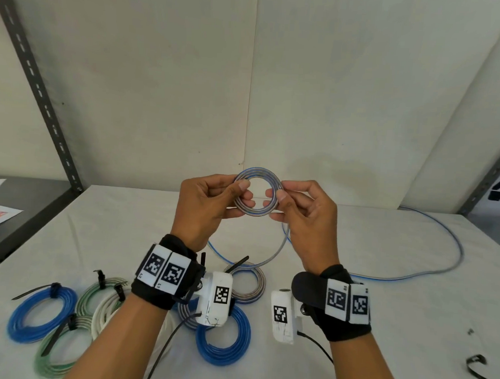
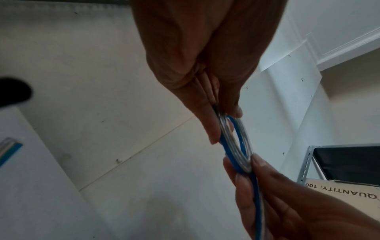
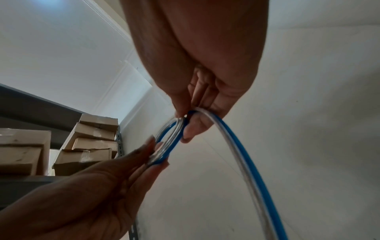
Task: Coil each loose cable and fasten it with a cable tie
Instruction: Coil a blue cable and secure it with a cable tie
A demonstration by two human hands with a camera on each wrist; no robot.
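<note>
Surface: we see a white-covered table (image 1: 383, 283) against a pale wall, with a grey slotted upright (image 1: 37, 85) at 10 o'clock.
Coil: we find the grey-and-blue coil (image 1: 257, 192) held in the air above the table, upright, its open ring facing us.
Left hand: our left hand (image 1: 204, 207) pinches the coil at its 9 o'clock side, thumb in front, fingers curled behind.
Right hand: our right hand (image 1: 305, 218) pinches the coil at its 3 o'clock side in the same way; the two hands are apart with the ring between them.
Loose tail: the uncoiled cable (image 1: 451, 249) drops from under the right hand, sweeps across the table towards 3 o'clock and runs back to the wall.
Finished coils: tied bundles lie at 7 o'clock on the table, among them a blue coil (image 1: 41, 313), a green-and-white coil (image 1: 58, 350) and a second blue coil (image 1: 223, 341).
Spare tie: a black cable tie (image 1: 485, 375) lies at 4 o'clock, cut off by the frame edge.
Hard to tell: the wrist views show the ring nearly edge-on, so we cannot count its turns; the wrist straps hide parts of the bundles beneath, and the cable's far end is not visible.
</note>
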